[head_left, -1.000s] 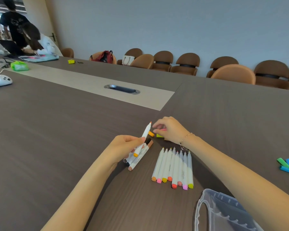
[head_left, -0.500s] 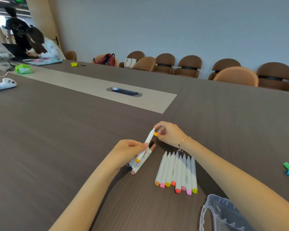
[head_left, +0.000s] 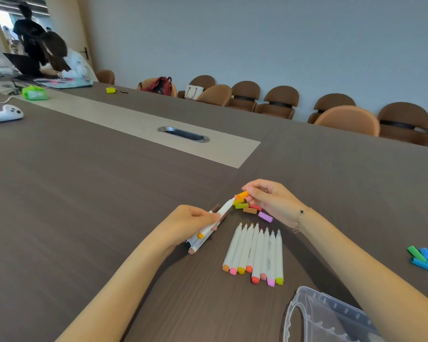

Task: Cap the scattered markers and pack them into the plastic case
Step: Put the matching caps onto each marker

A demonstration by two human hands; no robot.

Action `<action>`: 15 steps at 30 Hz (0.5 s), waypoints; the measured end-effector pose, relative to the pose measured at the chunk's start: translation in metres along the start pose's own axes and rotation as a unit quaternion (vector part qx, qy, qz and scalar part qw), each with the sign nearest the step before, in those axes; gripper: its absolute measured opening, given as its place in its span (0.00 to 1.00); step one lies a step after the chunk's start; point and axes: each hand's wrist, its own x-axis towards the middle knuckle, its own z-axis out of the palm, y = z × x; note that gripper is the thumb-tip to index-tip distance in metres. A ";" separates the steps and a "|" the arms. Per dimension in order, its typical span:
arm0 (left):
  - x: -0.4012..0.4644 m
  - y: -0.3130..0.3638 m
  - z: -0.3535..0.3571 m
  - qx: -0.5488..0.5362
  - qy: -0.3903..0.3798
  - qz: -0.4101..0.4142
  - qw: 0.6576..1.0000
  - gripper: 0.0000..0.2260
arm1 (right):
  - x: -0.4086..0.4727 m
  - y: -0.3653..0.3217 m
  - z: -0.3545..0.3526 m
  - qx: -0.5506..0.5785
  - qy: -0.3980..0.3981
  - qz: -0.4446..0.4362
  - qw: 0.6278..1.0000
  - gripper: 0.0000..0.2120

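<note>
Progress: early | left hand [head_left: 188, 222] clamped on uncapped orange marker [head_left: 214, 222] | orange cap [head_left: 242, 194] pinched by right hand [head_left: 269, 199], just off tip | eight uncapped markers [head_left: 255, 253] rowed centre | loose caps [head_left: 251, 209] beyond | plastic case [head_left: 331, 319] near right, nothing packed.

**Colours across my view**

I see a dark brown wood-grain table [head_left: 84, 218] with a beige strip [head_left: 124, 119] down its middle. The row of markers [head_left: 253, 253] has white barrels with orange, pink, yellow, red and lime end caps. My right hand [head_left: 269, 198] pinches an orange cap [head_left: 242, 194]; below it lie loose caps [head_left: 251, 209] in lime, red, brown and purple. The plastic case [head_left: 331, 319] is clear. Green and blue caps [head_left: 421, 257] sit far right. The chairs [head_left: 277, 102] are brown, the wall [head_left: 257, 40] grey-blue.
</note>
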 end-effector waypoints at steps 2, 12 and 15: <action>-0.002 0.003 0.000 -0.002 -0.008 0.002 1.000 0.13 | 0.000 0.001 0.001 -0.014 0.019 -0.002 1.000 0.06; -0.006 0.010 0.004 0.031 -0.019 -0.001 0.999 0.15 | -0.002 -0.001 0.002 -0.034 0.026 -0.007 0.999 0.08; -0.006 0.010 0.005 0.028 -0.023 -0.005 0.999 0.14 | -0.002 -0.002 0.003 -0.022 0.037 0.003 0.999 0.09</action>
